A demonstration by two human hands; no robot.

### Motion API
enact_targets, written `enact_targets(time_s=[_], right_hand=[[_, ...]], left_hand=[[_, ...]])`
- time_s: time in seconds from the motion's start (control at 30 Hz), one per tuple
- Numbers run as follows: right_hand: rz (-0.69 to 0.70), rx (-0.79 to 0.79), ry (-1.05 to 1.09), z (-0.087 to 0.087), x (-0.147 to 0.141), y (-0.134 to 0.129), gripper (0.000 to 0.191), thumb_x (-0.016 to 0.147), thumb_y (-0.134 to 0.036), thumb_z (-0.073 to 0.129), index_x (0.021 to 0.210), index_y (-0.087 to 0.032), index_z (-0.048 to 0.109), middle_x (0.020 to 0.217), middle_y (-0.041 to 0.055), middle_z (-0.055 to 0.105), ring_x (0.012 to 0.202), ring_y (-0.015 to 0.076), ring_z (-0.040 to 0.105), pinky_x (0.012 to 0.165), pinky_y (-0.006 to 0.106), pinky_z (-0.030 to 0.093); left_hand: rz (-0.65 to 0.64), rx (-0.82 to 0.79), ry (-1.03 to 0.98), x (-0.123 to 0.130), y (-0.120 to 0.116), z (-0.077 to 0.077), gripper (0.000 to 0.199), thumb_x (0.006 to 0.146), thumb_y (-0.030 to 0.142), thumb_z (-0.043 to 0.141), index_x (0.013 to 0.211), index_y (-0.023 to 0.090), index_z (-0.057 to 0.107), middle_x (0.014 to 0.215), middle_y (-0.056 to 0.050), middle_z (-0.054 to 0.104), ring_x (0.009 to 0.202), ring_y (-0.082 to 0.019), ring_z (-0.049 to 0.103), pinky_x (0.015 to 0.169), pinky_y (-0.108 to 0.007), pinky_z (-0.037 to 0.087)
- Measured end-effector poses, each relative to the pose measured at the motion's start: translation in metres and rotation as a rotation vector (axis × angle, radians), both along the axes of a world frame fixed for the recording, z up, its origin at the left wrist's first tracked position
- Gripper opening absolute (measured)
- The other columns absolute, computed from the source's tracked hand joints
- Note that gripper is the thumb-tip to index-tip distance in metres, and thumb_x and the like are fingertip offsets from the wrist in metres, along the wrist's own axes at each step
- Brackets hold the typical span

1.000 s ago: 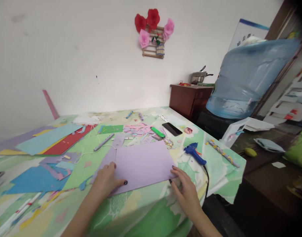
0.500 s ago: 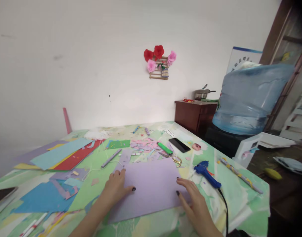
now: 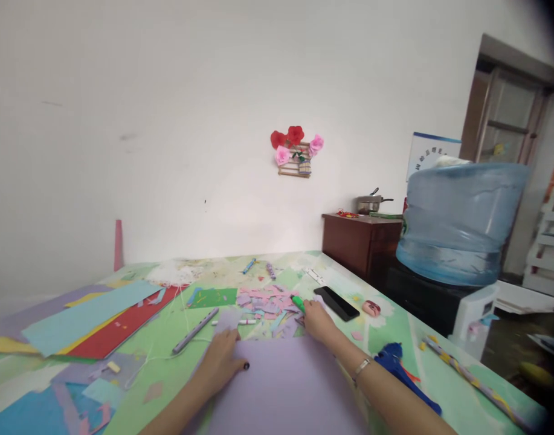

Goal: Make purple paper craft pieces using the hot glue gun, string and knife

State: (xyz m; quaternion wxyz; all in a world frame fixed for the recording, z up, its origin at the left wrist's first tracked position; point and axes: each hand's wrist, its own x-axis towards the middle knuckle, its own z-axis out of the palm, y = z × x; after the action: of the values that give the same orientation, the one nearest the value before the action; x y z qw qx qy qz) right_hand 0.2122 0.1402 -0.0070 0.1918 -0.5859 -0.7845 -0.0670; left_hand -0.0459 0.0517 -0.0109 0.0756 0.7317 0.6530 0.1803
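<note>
A large purple sheet (image 3: 286, 386) lies on the table in front of me. My left hand (image 3: 222, 361) rests on its upper left corner, thumb spread from the fingers. My right hand (image 3: 316, 320) reaches past the sheet's far edge and touches a green tool (image 3: 298, 302); its fingertips are mostly hidden, so its hold is unclear. Pink, purple and blue paper scraps (image 3: 267, 302) lie left of that tool. A small purple strip (image 3: 228, 320) sits beyond my left hand, near a purple rolled stick (image 3: 195, 331).
A black phone (image 3: 336, 302) lies right of my right hand. The blue glue gun (image 3: 406, 374) is beside my right forearm, with a patterned stick (image 3: 476, 380) farther right. Coloured sheets (image 3: 90, 317) cover the left side. A large water bottle (image 3: 462, 223) stands beyond the table.
My right hand has left the purple sheet's right edge and moved forward to the green tool. My left hand stays on the sheet. The camera view has tilted up.
</note>
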Motion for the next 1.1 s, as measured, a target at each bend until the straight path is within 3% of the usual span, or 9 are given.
enact_targets(time_s=[0.1, 0.27, 0.37, 0.47, 0.6, 0.67, 0.77, 0.97, 1.1], right_hand=[[-0.079, -0.010, -0.015, -0.008, -0.004, 0.014, 0.025, 0.075, -0.007, 0.054, 0.099, -0.013, 0.060, 0.094, 0.0161, 0.067, 0.094, 0.0269, 0.061, 0.078, 0.034, 0.043], [-0.126, -0.017, 0.069, -0.009, -0.013, 0.028, 0.031, 0.069, 0.000, 0.056, 0.097, -0.012, 0.061, 0.092, 0.0167, 0.066, 0.097, 0.0293, 0.060, 0.078, 0.036, 0.043], [-0.104, 0.016, 0.207, 0.000, -0.019, 0.028, 0.038, 0.070, 0.002, 0.051, 0.106, -0.009, 0.059, 0.094, 0.0192, 0.064, 0.097, 0.0306, 0.060, 0.080, 0.037, 0.043], [-0.052, 0.082, 0.411, 0.015, -0.022, 0.025, 0.050, 0.075, 0.000, 0.042, 0.124, -0.007, 0.047, 0.108, 0.0222, 0.059, 0.103, 0.0297, 0.057, 0.085, 0.040, 0.042], [0.039, 0.064, 0.736, 0.036, -0.021, 0.014, 0.045, 0.082, -0.013, 0.034, 0.127, -0.008, 0.040, 0.108, 0.0189, 0.058, 0.093, 0.0235, 0.060, 0.079, 0.036, 0.046], [0.078, -0.028, 0.904, 0.042, -0.016, 0.002, 0.036, 0.083, -0.019, 0.031, 0.116, -0.012, 0.046, 0.089, 0.0111, 0.061, 0.071, 0.0185, 0.061, 0.062, 0.031, 0.049], [0.136, -0.207, 1.126, 0.044, -0.004, -0.027, 0.019, 0.080, -0.027, 0.038, 0.090, -0.016, 0.050, 0.065, 0.0011, 0.055, 0.048, 0.0124, 0.052, 0.042, 0.023, 0.041], [0.214, -0.380, 1.417, 0.038, 0.038, -0.101, 0.026, 0.074, -0.042, 0.056, 0.078, -0.019, 0.046, 0.064, -0.0045, 0.046, 0.044, 0.0051, 0.040, 0.040, 0.019, 0.036], [0.239, -0.468, 1.629, 0.029, 0.068, -0.141, 0.033, 0.073, -0.047, 0.064, 0.078, -0.020, 0.046, 0.063, -0.0062, 0.045, 0.040, 0.0026, 0.034, 0.036, 0.016, 0.027]], left_hand=[[-0.013, -0.006, -0.094, -0.008, 0.002, -0.003, 0.018, 0.072, 0.014, 0.053, 0.089, 0.018, 0.054, 0.100, -0.007, 0.061, 0.099, -0.021, 0.053, 0.087, -0.029, 0.037], [-0.007, 0.062, -0.070, -0.024, 0.006, -0.008, 0.014, 0.071, 0.008, 0.051, 0.079, 0.019, 0.053, 0.093, -0.005, 0.062, 0.092, -0.021, 0.055, 0.083, -0.029, 0.038], [0.023, 0.097, -0.045, -0.038, 0.009, -0.010, 0.014, 0.073, 0.006, 0.050, 0.079, 0.018, 0.053, 0.092, -0.006, 0.062, 0.091, -0.020, 0.056, 0.082, -0.029, 0.039], [0.080, 0.114, -0.002, -0.055, 0.013, -0.010, 0.015, 0.073, 0.005, 0.049, 0.078, 0.018, 0.054, 0.091, -0.006, 0.064, 0.089, -0.020, 0.058, 0.080, -0.028, 0.039], [0.177, 0.138, 0.038, -0.075, 0.011, -0.004, 0.012, 0.073, 0.008, 0.048, 0.076, 0.018, 0.055, 0.087, -0.006, 0.065, 0.089, -0.021, 0.060, 0.076, -0.027, 0.039], [0.185, 0.147, 0.017, -0.080, 0.007, 0.001, 0.012, 0.074, 0.010, 0.046, 0.074, 0.019, 0.054, 0.082, -0.004, 0.065, 0.082, -0.020, 0.060, 0.072, -0.026, 0.040], [0.213, 0.183, -0.083, -0.084, 0.001, 0.013, 0.010, 0.077, 0.020, 0.045, 0.078, 0.020, 0.056, 0.080, -0.004, 0.066, 0.079, -0.021, 0.061, 0.069, -0.027, 0.040], [0.342, 0.227, -0.391, -0.094, -0.001, 0.025, 0.017, 0.072, 0.032, 0.052, 0.083, 0.019, 0.057, 0.088, -0.004, 0.062, 0.087, -0.023, 0.056, 0.070, -0.028, 0.040], [0.372, 0.119, -0.631, -0.092, -0.007, 0.021, 0.030, 0.072, 0.040, 0.055, 0.092, 0.018, 0.054, 0.077, -0.001, 0.056, 0.069, -0.016, 0.053, 0.057, -0.023, 0.038]])
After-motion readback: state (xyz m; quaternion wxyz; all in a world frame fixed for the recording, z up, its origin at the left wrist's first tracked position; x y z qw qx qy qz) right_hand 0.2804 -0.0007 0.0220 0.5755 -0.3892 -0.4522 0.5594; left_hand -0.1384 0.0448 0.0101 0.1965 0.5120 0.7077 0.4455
